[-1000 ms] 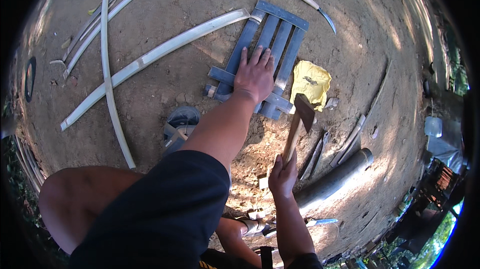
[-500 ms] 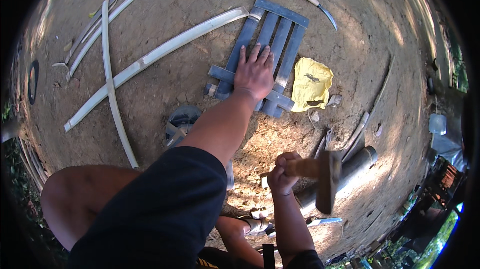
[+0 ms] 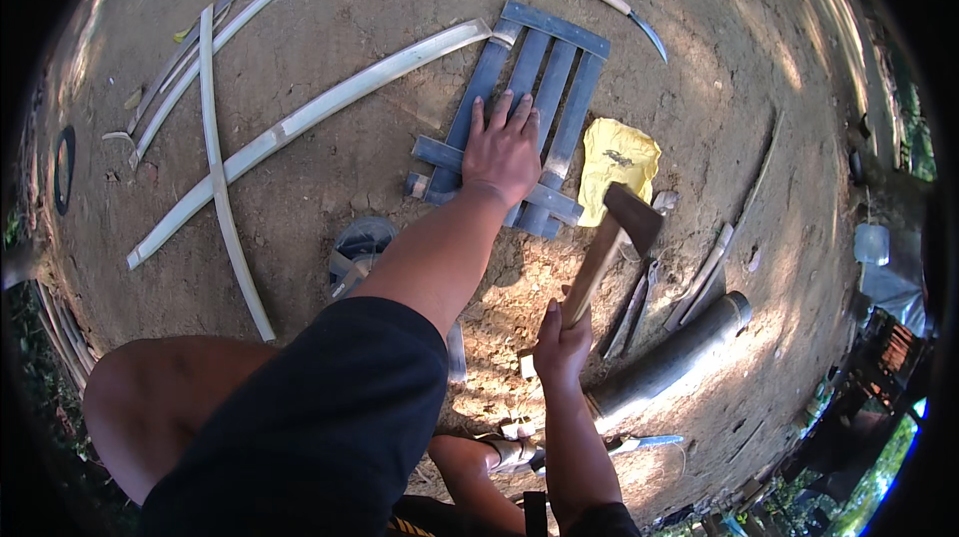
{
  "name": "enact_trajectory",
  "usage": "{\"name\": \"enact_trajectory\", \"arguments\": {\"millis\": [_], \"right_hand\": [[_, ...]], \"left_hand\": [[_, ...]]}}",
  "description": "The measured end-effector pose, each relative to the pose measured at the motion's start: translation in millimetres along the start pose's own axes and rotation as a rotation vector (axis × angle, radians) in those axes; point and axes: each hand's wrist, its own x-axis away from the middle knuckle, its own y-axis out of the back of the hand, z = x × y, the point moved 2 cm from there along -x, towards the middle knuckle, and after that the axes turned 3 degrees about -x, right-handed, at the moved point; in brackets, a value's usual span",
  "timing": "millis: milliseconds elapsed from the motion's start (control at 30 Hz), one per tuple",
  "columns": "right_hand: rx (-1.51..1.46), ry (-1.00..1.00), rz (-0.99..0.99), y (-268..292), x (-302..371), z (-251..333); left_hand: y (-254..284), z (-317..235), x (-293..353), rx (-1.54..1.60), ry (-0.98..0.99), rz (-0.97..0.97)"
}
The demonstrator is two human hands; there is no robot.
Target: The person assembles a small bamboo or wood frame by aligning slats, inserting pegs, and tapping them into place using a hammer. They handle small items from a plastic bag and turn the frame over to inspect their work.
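Observation:
My left hand (image 3: 501,154) lies flat on a panel of dark split-bamboo slats (image 3: 534,77), fingers spread and pressing near its lower crosspiece. Several long slats run between two crosspieces, and the whole panel rests on the ground. My right hand (image 3: 562,345) grips the wooden handle of a hatchet (image 3: 595,272). Its dark metal head is raised beside the panel's lower right corner and overlaps the yellow sheet (image 3: 619,159) in view. Small dark pieces, perhaps nails, sit in a pile on that crumpled sheet.
Long pale bamboo strips (image 3: 320,109) lie crossed at left. A curved knife (image 3: 629,12) is beyond the panel. At right are pliers-like tools (image 3: 631,309), a dark bamboo tube (image 3: 669,355) and a blue-bladed knife (image 3: 649,441). My sandaled foot (image 3: 362,242) is below the panel.
My right hand has swung the hatchet up and forward, from over the bamboo tube to beside the yellow sheet. My left hand stays on the panel; the view has shifted slightly.

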Motion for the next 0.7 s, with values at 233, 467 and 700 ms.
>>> {"name": "enact_trajectory", "arguments": {"millis": [233,467,700], "right_hand": [[0.215,-0.037,0.175,-8.4,-10.0,-1.3],[0.416,-0.080,0.244,-11.5,-13.7,-17.8],[0.350,-0.135,0.169,-4.4,-17.4,-16.7]], "left_hand": [[-6.0,6.9,2.0,0.019,0.017,-0.001],[2.2,-5.3,1.8,0.055,-0.007,0.031],[-6.7,-1.4,-1.5,0.062,-0.001,-0.069]]}}
